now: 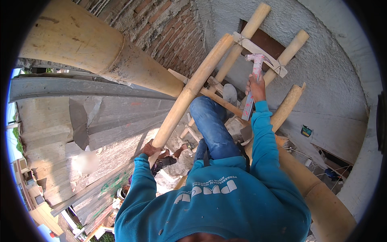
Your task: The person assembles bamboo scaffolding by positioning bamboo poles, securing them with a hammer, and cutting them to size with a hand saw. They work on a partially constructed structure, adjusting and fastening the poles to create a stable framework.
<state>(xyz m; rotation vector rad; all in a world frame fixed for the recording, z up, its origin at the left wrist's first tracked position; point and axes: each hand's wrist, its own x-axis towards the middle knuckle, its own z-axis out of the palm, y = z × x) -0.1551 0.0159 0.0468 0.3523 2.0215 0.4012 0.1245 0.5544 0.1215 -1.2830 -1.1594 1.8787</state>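
My right hand [256, 86] grips the handle of a hammer [254, 76] with a pale pink head, raised near a flat wooden crosspiece [258, 52] tied across two bamboo poles. My left hand [151, 149] is wrapped around a slanting bamboo pole [189, 90] lower left. I wear a teal sweatshirt and blue jeans; one knee [209, 117] is bent up between the poles and my shoe [230, 93] rests on a thin bamboo rung.
A thick bamboo pole [96, 48] crosses the upper left in front of a brick wall [169, 28]. Grey plastered wall [322, 80] fills the right. Corrugated roofing [100, 117] lies below left. Another person's hand [179, 151] shows far below.
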